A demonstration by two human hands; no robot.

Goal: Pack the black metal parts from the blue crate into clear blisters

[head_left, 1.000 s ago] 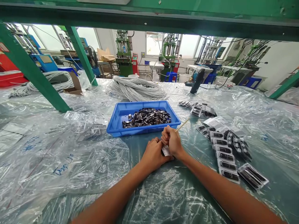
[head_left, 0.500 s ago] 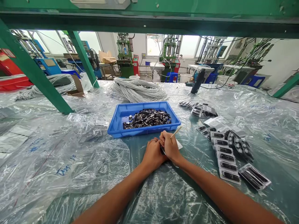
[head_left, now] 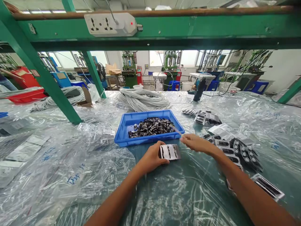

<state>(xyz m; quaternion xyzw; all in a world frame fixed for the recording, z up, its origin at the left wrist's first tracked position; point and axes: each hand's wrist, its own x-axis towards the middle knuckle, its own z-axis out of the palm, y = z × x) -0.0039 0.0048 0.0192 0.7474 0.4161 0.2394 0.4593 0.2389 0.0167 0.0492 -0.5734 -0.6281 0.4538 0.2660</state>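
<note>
Two hands at work: left hand pins a small slotted tray flat on the table, fingers curled on its left edge. Right hand, pinched shut on a thin stick, sits just right of the tray, stick tip pointing up-left over the blue bin of dark parts.

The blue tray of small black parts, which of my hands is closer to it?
Right. The right hand reaches a thin stick toward the blue tray; the left hand holds a small card below it.
</note>
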